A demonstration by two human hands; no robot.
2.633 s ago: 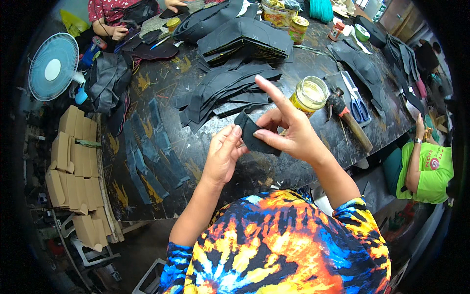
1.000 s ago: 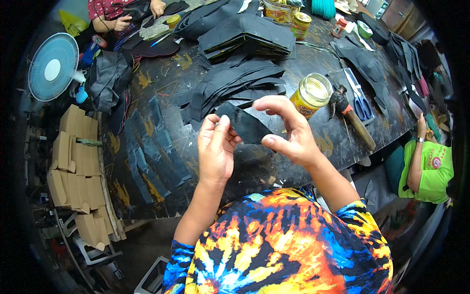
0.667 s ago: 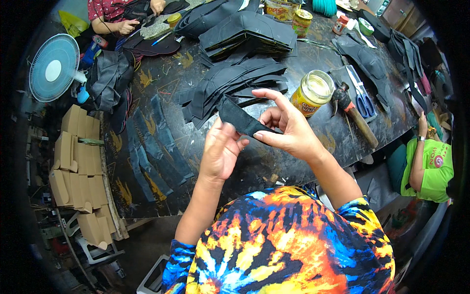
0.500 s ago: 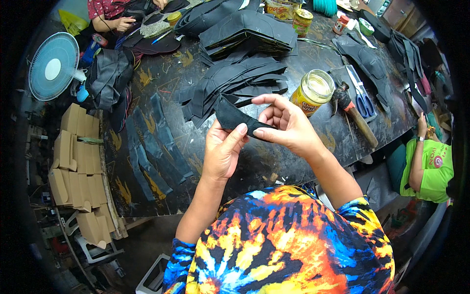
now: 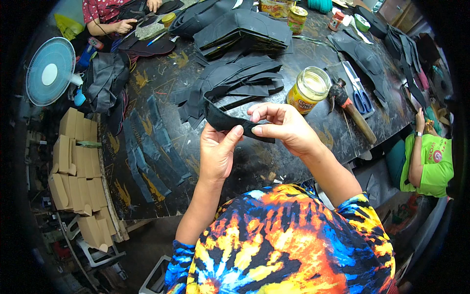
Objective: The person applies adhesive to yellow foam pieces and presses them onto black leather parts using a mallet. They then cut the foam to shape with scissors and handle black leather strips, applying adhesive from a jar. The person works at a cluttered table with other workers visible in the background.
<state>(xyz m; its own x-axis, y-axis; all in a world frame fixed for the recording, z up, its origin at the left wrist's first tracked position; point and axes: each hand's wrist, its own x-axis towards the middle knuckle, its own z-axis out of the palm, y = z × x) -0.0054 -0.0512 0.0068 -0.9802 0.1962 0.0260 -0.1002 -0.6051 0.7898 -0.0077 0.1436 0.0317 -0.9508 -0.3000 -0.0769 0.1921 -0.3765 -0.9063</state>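
Observation:
A curved strip of black leather-like material (image 5: 223, 119) is held up over the near part of the table. My left hand (image 5: 218, 152) is closed on its left part, thumb on the near face. Further right, my right hand (image 5: 286, 128) pinches the strip's edge between thumb and fingers. Just beyond the strip lies a pile of similar cut black pieces (image 5: 240, 81). To the right of that pile stands an open glass jar (image 5: 309, 90) with pale contents and a yellow label. Several dark flat strips (image 5: 154, 147) lie on the table to the left.
A hammer (image 5: 360, 117) and blue-handled scissors (image 5: 361, 100) lie right of the jar. More black pieces (image 5: 242, 34) are stacked behind. A fan (image 5: 49, 73) and cardboard boxes (image 5: 81, 161) stand left. Co-workers are at the far left (image 5: 105, 19) and right (image 5: 426, 159).
The strip's held edge has shifted along in my right fingers, and its right end now hangs past them. My right hand has lowered slightly and turned. The whole view has shifted a little.

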